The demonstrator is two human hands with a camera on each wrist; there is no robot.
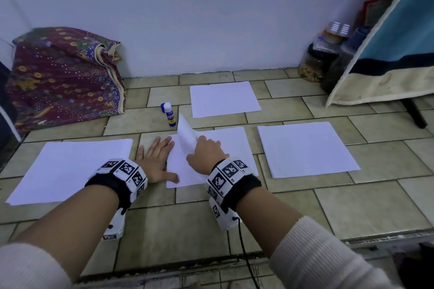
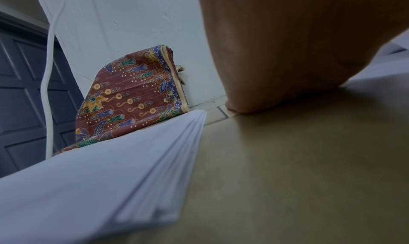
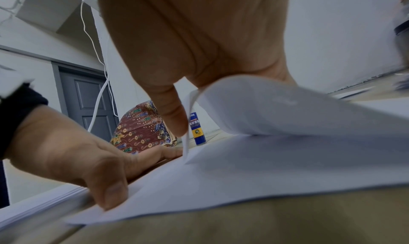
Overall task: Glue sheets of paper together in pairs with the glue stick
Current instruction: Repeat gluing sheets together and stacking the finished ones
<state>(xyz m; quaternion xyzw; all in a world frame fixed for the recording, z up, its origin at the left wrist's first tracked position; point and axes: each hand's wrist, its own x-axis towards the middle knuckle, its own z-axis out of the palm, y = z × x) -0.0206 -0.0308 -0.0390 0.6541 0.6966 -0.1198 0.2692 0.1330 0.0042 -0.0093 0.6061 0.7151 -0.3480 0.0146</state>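
Note:
On the tiled floor in front of me lies a white sheet (image 1: 232, 145) (image 3: 243, 177). My left hand (image 1: 156, 159) (image 3: 66, 153) rests flat at its left edge, fingers straight, thumb pressing the near corner. My right hand (image 1: 206, 152) (image 3: 188, 38) pinches a top sheet (image 1: 185, 135) (image 3: 287, 111), whose left side curls up off the lower one. The blue and white glue stick (image 1: 170, 115) (image 3: 198, 132) stands uncapped just beyond, its blue cap (image 1: 162, 107) beside it. In the left wrist view only the palm (image 2: 287, 46) shows.
Paper stacks lie to the left (image 1: 70, 169) (image 2: 99, 177), to the right (image 1: 305, 148) and farther back (image 1: 223, 98). A patterned cloth bundle (image 1: 63, 75) leans on the wall at left. Jars (image 1: 314, 63) and a hanging blanket (image 1: 387, 54) stand at right.

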